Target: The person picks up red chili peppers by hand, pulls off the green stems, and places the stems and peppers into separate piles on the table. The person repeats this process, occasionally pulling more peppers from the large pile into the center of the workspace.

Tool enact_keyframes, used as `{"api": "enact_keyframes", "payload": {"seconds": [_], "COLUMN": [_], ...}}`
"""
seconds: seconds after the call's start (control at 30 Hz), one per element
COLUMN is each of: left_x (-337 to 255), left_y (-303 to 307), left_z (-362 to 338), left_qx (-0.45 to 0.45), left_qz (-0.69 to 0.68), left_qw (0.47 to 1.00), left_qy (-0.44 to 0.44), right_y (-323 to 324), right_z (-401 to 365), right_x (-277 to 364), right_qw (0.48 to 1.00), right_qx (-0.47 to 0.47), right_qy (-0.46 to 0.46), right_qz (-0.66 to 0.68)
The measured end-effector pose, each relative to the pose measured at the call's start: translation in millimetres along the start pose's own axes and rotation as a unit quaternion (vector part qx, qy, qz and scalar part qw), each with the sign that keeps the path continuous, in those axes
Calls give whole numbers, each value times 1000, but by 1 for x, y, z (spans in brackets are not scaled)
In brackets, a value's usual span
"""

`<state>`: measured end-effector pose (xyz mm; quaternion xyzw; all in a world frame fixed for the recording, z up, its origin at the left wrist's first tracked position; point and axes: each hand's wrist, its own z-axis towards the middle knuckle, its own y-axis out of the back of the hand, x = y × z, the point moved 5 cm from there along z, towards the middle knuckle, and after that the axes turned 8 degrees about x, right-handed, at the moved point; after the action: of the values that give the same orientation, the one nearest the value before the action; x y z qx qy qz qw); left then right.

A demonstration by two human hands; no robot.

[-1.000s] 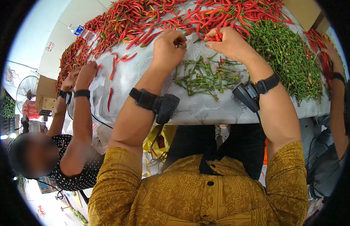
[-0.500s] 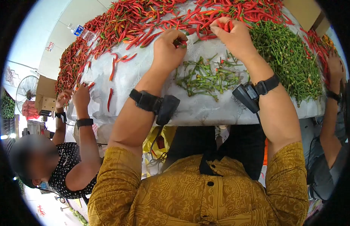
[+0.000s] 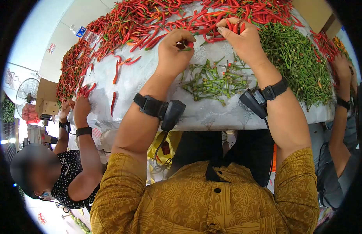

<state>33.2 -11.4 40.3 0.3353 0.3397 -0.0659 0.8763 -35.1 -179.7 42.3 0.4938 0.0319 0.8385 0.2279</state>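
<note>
Above the table's near half, my left hand (image 3: 174,52) is curled with a red chili pepper (image 3: 190,45) at its fingertips, and a green stem shows beside it. A short way to the right, my right hand (image 3: 243,41) is closed round several red chili peppers (image 3: 236,27). Between and below the hands lies a small heap of green chili stems (image 3: 214,82). Just beyond my fingers spreads a large pile of red chili peppers (image 3: 150,19). A bigger mound of green stems (image 3: 294,58) sits to the right of my right hand.
A white-covered table (image 3: 150,113) carries everything. Loose red chilies (image 3: 113,103) lie at the left, and a plastic bottle (image 3: 85,33) stands behind. One co-worker's hand (image 3: 82,105) holds chilies at the left; another person's hand (image 3: 342,64) reaches in from the right.
My left thumb and forefinger have spread slightly apart, showing more of the stem. My right hand has barely shifted. The hands of the person on the left have moved lower, with chilies showing.
</note>
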Motion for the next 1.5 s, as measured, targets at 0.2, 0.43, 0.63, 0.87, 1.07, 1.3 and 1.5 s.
{"api": "enact_keyframes", "payload": {"seconds": [0.2,0.43,0.63,0.87,1.07,1.3,1.5], "left_x": [2,10,8,13,17,20,12], "left_y": [-2,-5,-17,-17,-19,-19,-16], "left_z": [-1,-3,-5,-5,-5,-7,-6], "left_qx": [5,33,125,65,61,51,62], "left_qz": [-226,-506,-571,-597,-493,-384,-201], "left_qw": [973,852,798,776,836,889,948], "left_qy": [55,132,148,195,232,243,238], "right_y": [-3,-2,-8,-17,-16,-13,-10], "right_z": [-1,0,-1,-4,-4,-4,-2], "right_x": [6,5,2,3,2,0,2], "right_qw": [999,996,981,986,986,988,980], "right_qx": [14,-7,66,116,114,82,72], "right_qy": [33,15,-16,-63,-84,-71,-56], "right_qz": [-23,91,181,104,89,114,179]}}
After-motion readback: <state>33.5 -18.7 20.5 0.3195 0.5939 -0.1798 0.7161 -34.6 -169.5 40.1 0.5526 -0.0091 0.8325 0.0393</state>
